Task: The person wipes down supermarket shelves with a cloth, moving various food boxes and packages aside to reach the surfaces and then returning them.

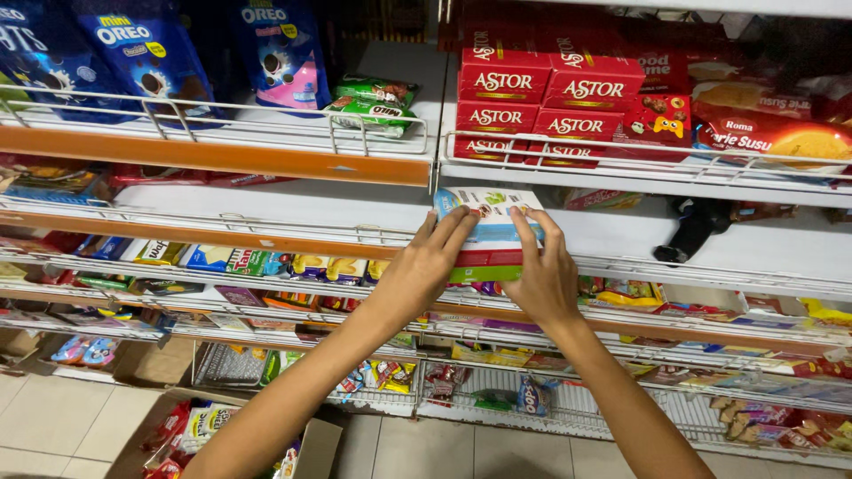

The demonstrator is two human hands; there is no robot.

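Both hands reached up to a white shelf (311, 208), meeting on a small stack of flat boxes (491, 232) that sat at its front edge behind a wire rail. The left hand (428, 266) lay against the left side of the stack with its fingers stretched up over the top box, which was white and pale blue; the right hand (543, 273) pressed on the right side, fingers spread over the top and front. Each hand was half open, curled round the stack rather than closed tight, and the stack was held between them. Under the top box showed a red box and a green one.

Above the right hand, on the next shelf up, stood rows of red wafer boxes (541, 111). Above and to the left of the left hand lay green snack packets (373, 104), and further left hung blue biscuit bags (146, 53). To the right of the right hand a dark object (692, 229) rested on the same white shelf; what it was could not be told. Below the forearms ran more shelves crowded with small coloured packets (266, 263), and near the left elbow an open cardboard carton (315, 443) stood on the tiled floor.
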